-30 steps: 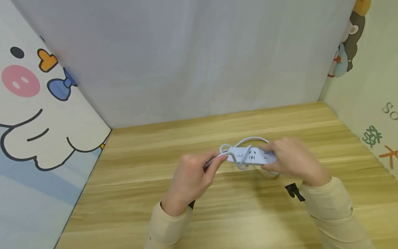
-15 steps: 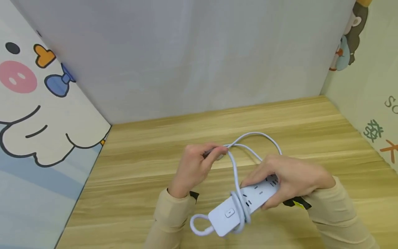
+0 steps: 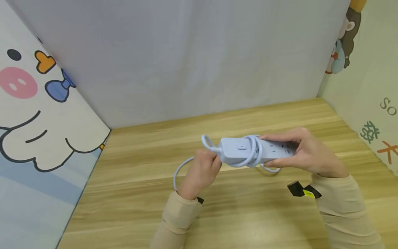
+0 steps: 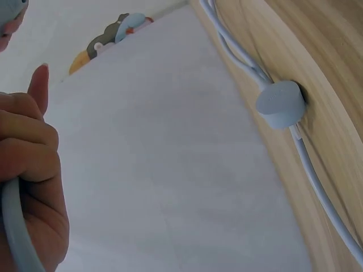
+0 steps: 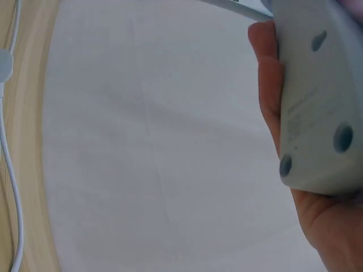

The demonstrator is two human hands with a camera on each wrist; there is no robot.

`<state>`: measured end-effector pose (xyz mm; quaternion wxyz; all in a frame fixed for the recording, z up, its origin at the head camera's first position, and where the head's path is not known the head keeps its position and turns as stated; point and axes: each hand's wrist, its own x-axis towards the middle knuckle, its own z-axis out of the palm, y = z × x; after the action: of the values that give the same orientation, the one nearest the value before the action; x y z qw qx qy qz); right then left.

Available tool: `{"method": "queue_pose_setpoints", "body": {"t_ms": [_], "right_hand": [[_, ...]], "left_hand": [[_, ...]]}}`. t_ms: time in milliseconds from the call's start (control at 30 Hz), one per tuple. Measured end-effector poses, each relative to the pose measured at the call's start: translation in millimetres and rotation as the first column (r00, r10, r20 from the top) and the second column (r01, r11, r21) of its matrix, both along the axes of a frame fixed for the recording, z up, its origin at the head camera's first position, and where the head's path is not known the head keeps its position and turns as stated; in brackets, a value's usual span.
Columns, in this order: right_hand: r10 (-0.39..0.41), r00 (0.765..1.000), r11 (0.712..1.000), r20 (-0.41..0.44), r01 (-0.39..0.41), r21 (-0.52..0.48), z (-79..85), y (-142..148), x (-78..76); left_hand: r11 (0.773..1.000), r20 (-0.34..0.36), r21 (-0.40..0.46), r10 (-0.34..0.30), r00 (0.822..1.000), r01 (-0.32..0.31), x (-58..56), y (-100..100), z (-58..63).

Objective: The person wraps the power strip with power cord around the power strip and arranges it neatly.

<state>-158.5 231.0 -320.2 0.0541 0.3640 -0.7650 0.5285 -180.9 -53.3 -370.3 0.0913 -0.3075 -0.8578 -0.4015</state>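
Observation:
My right hand grips one end of a white power strip, thumb and fingers along opposite long sides. The strip is held over the table, with its switch end pointing left. Several turns of its own white cord wrap around the middle. My left hand, beside the switch end, curls around the cord, which shows in the left wrist view as a thick cord coming out of the fist. The strip's underside, with mounting holes, faces the right wrist view.
A round grey piece lies on the wooden table with cord running from it. A grey-white curtain stands along the back edge. Cartoon-printed panels flank the left and right sides.
The strip dipped toward the front of the table, then came back up and level in my right hand. More cord now wraps around it. My left hand has shifted lower beside the strip's switch end.

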Motion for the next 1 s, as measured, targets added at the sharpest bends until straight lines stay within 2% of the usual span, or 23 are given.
{"method": "queue_pose_setpoints", "body": {"t_ms": [67, 167, 267, 400, 567, 667, 733, 867, 933, 1000], "right_hand": [[-0.087, 0.996, 0.996, 0.013, 0.086, 0.029, -2.6, -2, -2.3], [-0.201, 0.979, 0.979, 0.037, 0.199, 0.054, -8.3, -5, -7.2], [-0.265, 0.957, 0.964, 0.121, 0.264, 0.026, -13.9, -7, -12.3], [-0.335, 0.916, 0.936, 0.219, 0.35, -0.029, -21.4, -10, -18.1], [-0.448, 0.874, 0.889, 0.189, 0.458, -0.012, -29.5, -15, -25.4], [-0.548, 0.83, 0.836, 0.105, 0.547, 0.042, -32.5, -14, -30.1], [-0.615, 0.788, 0.786, 0.021, 0.611, 0.093, -34.8, -13, -34.0], [-0.686, 0.698, 0.66, -0.205, 0.716, 0.228, -41.1, -8, -41.3], [-0.667, 0.68, 0.607, -0.305, 0.733, 0.307, -43.9, -8, -43.6], [-0.62, 0.689, 0.562, -0.375, 0.723, 0.4, -43.5, -10, -43.1]], "left_hand": [[0.999, 0.028, -0.05, 0.003, 1.0, -0.001, 1.8, 4, -2.2], [0.993, 0.004, -0.116, 0.039, 0.999, -0.038, 3.9, 12, -5.4], [0.982, -0.072, -0.172, 0.068, 0.995, -0.079, 5.2, 21, -7.2], [0.971, -0.174, -0.214, 0.071, 0.982, -0.108, 7.7, 28, -7.6], [0.953, -0.192, -0.27, 0.09, 0.977, -0.141, 12.6, 31, -6.0], [0.933, -0.188, -0.331, 0.082, 0.979, -0.142, 17.2, 30, -1.8], [0.927, -0.171, -0.348, 0.08, 0.982, -0.136, 20.5, 27, 2.9], [0.945, -0.133, -0.301, 0.093, 0.987, -0.13, 26.8, 16, 15.2], [0.956, -0.154, -0.263, 0.092, 0.984, -0.131, 28.7, 10, 20.4], [0.966, -0.198, -0.227, 0.075, 0.977, -0.121, 29.7, 5, 24.8]]}}
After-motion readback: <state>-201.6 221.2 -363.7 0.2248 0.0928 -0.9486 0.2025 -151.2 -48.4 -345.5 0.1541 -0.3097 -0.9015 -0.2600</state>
